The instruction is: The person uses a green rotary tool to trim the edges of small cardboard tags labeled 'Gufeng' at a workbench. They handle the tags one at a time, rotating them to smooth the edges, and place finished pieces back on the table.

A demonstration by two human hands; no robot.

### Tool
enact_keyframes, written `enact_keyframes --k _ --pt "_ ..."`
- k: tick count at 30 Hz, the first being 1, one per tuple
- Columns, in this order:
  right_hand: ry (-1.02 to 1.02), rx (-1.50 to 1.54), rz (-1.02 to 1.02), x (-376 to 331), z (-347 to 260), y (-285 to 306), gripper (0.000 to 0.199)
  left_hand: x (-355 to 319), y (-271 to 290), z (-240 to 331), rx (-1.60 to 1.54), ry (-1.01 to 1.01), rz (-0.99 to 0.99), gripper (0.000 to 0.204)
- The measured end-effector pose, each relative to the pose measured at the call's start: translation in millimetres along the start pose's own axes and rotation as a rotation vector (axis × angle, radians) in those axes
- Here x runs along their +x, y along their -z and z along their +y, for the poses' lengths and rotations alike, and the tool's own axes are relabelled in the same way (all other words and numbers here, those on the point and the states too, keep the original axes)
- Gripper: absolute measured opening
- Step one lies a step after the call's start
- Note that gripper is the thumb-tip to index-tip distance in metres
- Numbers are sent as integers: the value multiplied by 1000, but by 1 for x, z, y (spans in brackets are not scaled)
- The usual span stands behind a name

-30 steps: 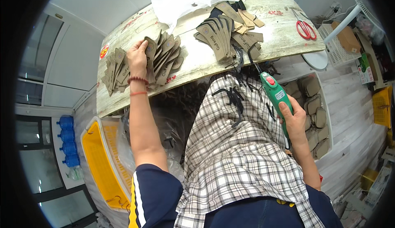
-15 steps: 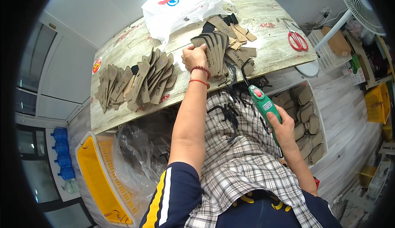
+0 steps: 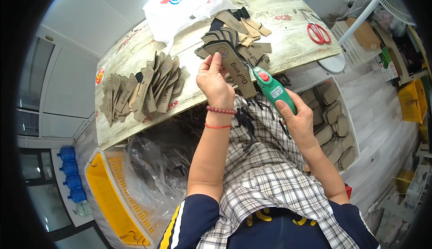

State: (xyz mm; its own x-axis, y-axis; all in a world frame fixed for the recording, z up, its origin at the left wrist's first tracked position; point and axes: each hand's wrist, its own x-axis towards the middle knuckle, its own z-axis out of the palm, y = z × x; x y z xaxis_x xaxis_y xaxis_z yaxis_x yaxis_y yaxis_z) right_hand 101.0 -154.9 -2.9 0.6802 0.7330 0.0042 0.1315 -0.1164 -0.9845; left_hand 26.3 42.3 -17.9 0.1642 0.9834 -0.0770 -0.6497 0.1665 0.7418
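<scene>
The flat tan insole-shaped cardboard piece with a dark edge (image 3: 235, 69) is held up over the near edge of the worn pale wooden table (image 3: 288, 46), just in front of the pile it seems to come from. It looks thin, light and fairly stiff, likely to flex if pressed at mid-length, so a pinch near one end, thumb on one face and fingers behind, suits it better than a grip across the middle. The left hand (image 3: 215, 80) is closed on its upper end in just that way. The right hand (image 3: 294, 116) is wrapped around the green plastic handheld tool with a red button (image 3: 273, 88), whose nose points at the lower end of the piece; whether the tip touches it cannot be told, since the tip itself is hidden behind the piece and the fingers. On the table lie a heap of similar tan and black cut pieces (image 3: 238, 40), a second fanned stack of tan pieces (image 3: 144, 89) further left, a white printed plastic bag (image 3: 189, 1) and red-handled scissors (image 3: 318, 31). Below, a checked cloth (image 3: 265, 177) covers the lap, beside a yellow plastic crate (image 3: 112, 199) lined with clear film whose contents are hard to make out.
</scene>
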Motion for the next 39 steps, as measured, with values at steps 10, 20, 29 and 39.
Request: enact_keyframes --k 10,20,29,39 --pt "-33 38 22 -11 11 12 41 -34 4 -33 80 135 -45 9" --pt "-36 69 21 -9 11 18 43 -48 7 -37 125 190 -101 5" --pt "-59 53 -21 -12 14 26 46 -41 9 -19 341 -10 -161 10" --pt "-72 89 -50 -12 16 27 47 -39 16 -11 500 6 -315 10"
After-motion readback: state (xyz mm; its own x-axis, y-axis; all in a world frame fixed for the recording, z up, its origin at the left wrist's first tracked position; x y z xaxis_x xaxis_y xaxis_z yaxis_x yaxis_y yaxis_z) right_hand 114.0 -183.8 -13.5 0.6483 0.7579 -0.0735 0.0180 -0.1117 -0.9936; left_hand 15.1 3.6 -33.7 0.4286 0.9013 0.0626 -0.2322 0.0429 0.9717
